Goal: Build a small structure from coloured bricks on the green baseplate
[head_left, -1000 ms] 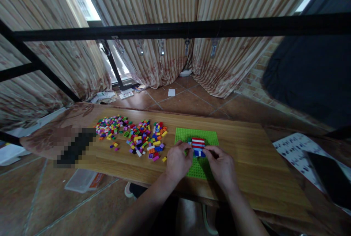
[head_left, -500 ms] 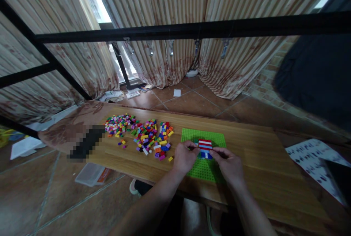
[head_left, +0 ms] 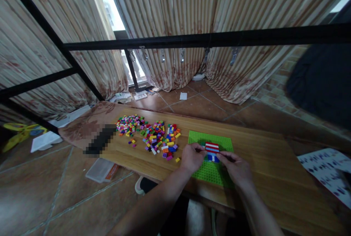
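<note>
A small build of toy bricks (head_left: 212,147), striped red and white above with blue and white below, sits on the green baseplate (head_left: 197,136). Thumb and fingers of my left hand (head_left: 193,156) are pinched together at its left side. My right hand (head_left: 238,167) is closed too, its fingertips against the right side of the build. A dark green piece shows just behind my left fingers. Whether either hand also holds a separate small brick is hidden by the fingers.
Loose bricks (head_left: 157,137) in many colours lie piled left of the baseplate on the wooden table (head_left: 263,163). A pixelated dark object (head_left: 101,139) rests at the table's left end. A clear plastic box (head_left: 99,169) is on the floor; a printed sheet (head_left: 325,168) lies at right.
The whole view has shifted, so everything sits a little farther right and lower. Both hands stay at the sides of the brick build, with only slight finger movement.
</note>
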The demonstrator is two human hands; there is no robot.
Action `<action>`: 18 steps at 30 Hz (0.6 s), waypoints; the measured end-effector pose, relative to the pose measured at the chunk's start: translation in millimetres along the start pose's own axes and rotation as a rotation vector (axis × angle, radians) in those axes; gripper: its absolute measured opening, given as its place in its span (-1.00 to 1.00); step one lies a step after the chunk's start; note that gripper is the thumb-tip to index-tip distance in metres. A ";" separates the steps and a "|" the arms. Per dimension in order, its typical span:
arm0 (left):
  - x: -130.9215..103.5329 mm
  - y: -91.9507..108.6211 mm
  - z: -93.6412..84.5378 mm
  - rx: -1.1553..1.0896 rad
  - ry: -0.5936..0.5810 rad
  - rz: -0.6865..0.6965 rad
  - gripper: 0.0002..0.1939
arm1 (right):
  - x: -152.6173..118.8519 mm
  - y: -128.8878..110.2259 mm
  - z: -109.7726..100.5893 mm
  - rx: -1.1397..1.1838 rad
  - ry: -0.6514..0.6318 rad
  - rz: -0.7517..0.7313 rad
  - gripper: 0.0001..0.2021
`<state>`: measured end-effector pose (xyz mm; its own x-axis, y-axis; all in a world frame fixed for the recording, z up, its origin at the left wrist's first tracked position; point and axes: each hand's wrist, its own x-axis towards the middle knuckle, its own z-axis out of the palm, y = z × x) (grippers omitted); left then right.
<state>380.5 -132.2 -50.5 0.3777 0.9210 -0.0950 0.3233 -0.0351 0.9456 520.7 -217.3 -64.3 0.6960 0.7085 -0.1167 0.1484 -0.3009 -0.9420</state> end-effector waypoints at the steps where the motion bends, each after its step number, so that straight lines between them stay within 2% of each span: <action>1: 0.2 -1.8 -0.1 -0.009 -0.006 0.010 -0.95 | -0.3 -0.4 -0.9 0.018 -0.006 0.020 -0.60; 5: 3.2 -8.7 -2.0 -0.037 -0.034 0.034 -0.91 | -0.8 -2.5 -5.1 0.202 -0.031 0.109 -0.56; 8: 7.0 -10.7 -4.5 -0.050 -0.037 0.011 -0.81 | -0.3 -2.9 -6.6 0.293 -0.008 0.142 -0.55; 12: 11.0 -11.7 -5.8 -0.059 -0.019 -0.035 -0.72 | 0.5 -2.0 -5.5 0.286 0.007 0.133 -0.53; 18: 13.3 -15.6 -1.2 0.002 0.020 -0.027 -0.84 | -0.8 -3.8 -3.1 0.166 -0.013 0.093 -0.52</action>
<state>379.5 -118.9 -66.1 0.3510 0.9294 -0.1144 0.3346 -0.0103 0.9423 521.8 -218.7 -59.7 0.6921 0.6909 -0.2087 -0.0350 -0.2567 -0.9659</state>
